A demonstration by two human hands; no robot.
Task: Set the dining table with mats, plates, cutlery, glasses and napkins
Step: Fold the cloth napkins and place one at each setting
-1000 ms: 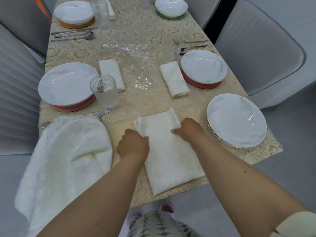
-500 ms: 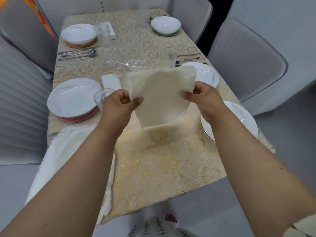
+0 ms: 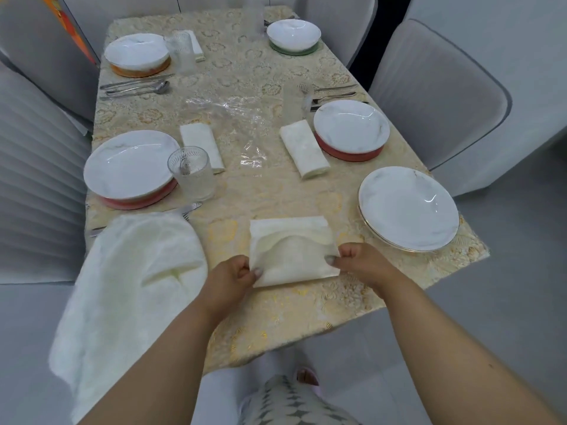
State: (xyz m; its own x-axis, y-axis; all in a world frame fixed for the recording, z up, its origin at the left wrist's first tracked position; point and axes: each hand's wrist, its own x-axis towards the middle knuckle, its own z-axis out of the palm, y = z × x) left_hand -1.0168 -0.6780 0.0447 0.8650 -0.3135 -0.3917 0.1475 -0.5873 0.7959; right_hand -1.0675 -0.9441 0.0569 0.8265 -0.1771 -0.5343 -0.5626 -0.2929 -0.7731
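Observation:
A cream napkin lies folded in half on the gold-patterned tablecloth near the front edge. My left hand pinches its near left corner and my right hand pinches its near right corner. A white plate without a mat sits just right of it. Two folded napkins lie beside white plates on red mats. A ribbed glass stands by the left plate.
A loose white cloth hangs over the table's front left corner, partly covering cutlery. Clear plastic wrap lies mid-table. Two more settings sit at the far end. Grey chairs surround the table.
Both hands lifted the flat napkin by its far corners, held it up, then brought it back down folded in half. They now hold its near corners on the table.

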